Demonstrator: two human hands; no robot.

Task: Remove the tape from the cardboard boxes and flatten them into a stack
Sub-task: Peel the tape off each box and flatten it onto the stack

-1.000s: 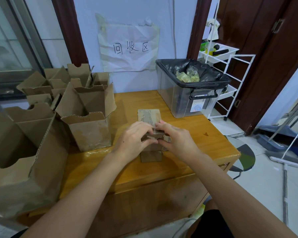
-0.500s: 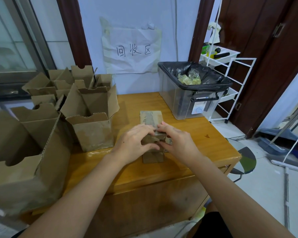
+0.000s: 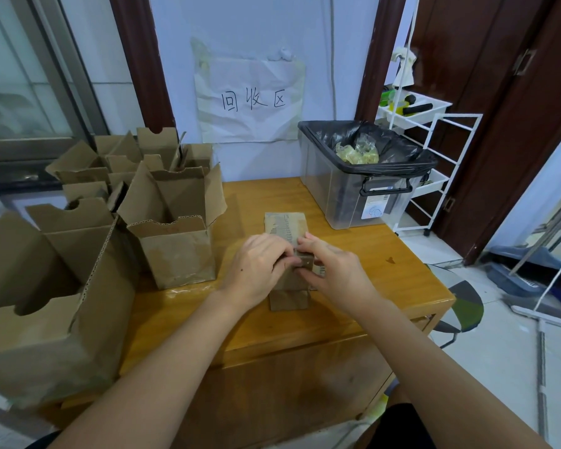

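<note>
A small flattened cardboard box (image 3: 285, 225) lies in the middle of the wooden table (image 3: 386, 280), a torn strip of tape along its top face. My left hand (image 3: 256, 267) and my right hand (image 3: 334, 270) meet over its middle. Both have fingers curled and pinch at the cardboard and tape there. The box's near end (image 3: 289, 299) shows below my hands. Several open upright cardboard boxes stand at the left, the nearest to my hands being an open box (image 3: 175, 234).
A clear plastic bin (image 3: 353, 196) lined with a black bag holds crumpled tape at the table's back right. A white wire rack (image 3: 434, 150) stands behind it. A large open box (image 3: 46, 303) fills the left foreground. A paper sign hangs on the wall.
My hands stay on the flattened box, fingers shifting slightly. The camera view has moved a little; nothing else has moved.
</note>
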